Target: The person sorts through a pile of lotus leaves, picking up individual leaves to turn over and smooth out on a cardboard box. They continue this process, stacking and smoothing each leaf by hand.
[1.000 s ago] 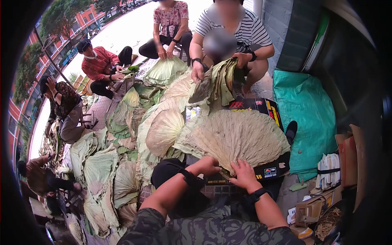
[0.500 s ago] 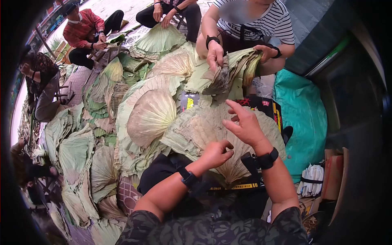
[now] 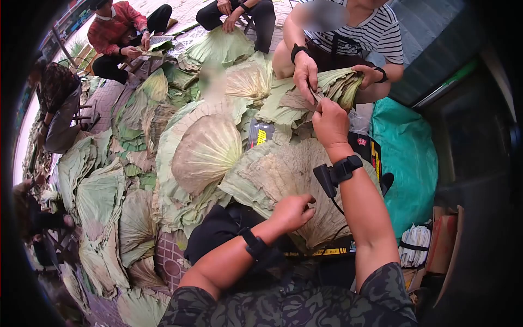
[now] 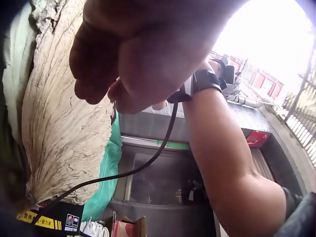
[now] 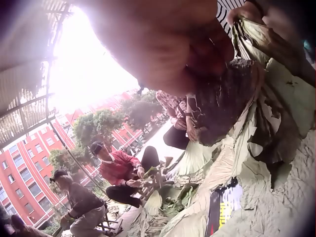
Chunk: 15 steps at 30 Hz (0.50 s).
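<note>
My right hand reaches forward and pinches a brown dried leaf piece at the edge of a bundle of dried lotus leaves. A person opposite in a striped shirt holds that bundle with both hands, their fingers right beside mine. Below, a broad fan of dried, wrinkled lotus leaves lies in front of me on a black printed box. My left hand hovers over the fan's near part, fingers loosely curled with nothing held. A cable runs from the right wrist camera.
Heaps of leaves cover the ground to the left, with another leaf fan close by. Several people sit around, one in a red shirt. A green tarp lies right, near bundled papers and cardboard.
Both hands have left the near edge of the leaf fan. The right one has moved forward to the other person's bundle and pinches a leaf piece; the left one hovers over the fan.
</note>
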Tool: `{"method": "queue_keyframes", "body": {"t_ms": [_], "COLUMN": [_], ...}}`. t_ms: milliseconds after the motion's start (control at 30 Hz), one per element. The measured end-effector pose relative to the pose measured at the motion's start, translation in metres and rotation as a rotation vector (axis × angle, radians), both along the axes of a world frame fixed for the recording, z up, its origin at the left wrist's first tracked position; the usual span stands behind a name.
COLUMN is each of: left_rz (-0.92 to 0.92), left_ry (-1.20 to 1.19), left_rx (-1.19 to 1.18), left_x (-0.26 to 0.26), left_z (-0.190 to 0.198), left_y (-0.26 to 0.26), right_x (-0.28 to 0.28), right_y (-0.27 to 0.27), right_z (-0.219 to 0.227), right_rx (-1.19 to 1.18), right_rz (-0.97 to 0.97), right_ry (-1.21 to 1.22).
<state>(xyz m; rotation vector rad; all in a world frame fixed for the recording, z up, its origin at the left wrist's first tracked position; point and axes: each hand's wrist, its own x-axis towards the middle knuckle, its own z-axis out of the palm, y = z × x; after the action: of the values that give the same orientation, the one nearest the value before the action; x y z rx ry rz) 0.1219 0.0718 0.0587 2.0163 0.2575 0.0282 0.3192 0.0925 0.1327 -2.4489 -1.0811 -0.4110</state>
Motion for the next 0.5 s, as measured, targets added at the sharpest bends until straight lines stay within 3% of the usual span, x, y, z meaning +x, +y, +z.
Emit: {"method": "queue_keyframes", "body": {"t_ms": [167, 233, 300, 333, 400, 467, 500], "left_rz": [0.182, 0.377, 0.456, 0.448, 0.523, 0.48, 0.449], "left_ry": [-0.105, -0.244, -0.418, -0.409, -0.564, -0.611, -0.668], "left_rx": [-0.117, -0.191, 0.139, 0.129, 0.373, 0.389, 0.413], "left_x": [0.006, 0.01, 0.01, 0.011, 0.01, 0.008, 0.007], "left_z": [-0.001, 0.004, 0.009, 0.013, 0.021, 0.027, 0.028], "left_y": [0.0, 0.002, 0.008, 0.009, 0.009, 0.006, 0.005], "right_x": [-0.011, -0.017, -0.029, -0.037, -0.055, -0.073, -0.08], "right_y": [-0.053, -0.08, -0.104, -0.114, -0.13, -0.14, -0.143], "right_z": [0.023, 0.031, 0.042, 0.047, 0.063, 0.079, 0.083], "right_rx": [0.133, 0.128, 0.107, 0.137, 0.102, 0.07, 0.065], "right_rz": [-0.095, -0.065, 0.105, 0.145, 0.222, 0.382, 0.371], "right_ry": [0.061, 0.006, -0.088, -0.092, -0.109, -0.112, -0.103]}}
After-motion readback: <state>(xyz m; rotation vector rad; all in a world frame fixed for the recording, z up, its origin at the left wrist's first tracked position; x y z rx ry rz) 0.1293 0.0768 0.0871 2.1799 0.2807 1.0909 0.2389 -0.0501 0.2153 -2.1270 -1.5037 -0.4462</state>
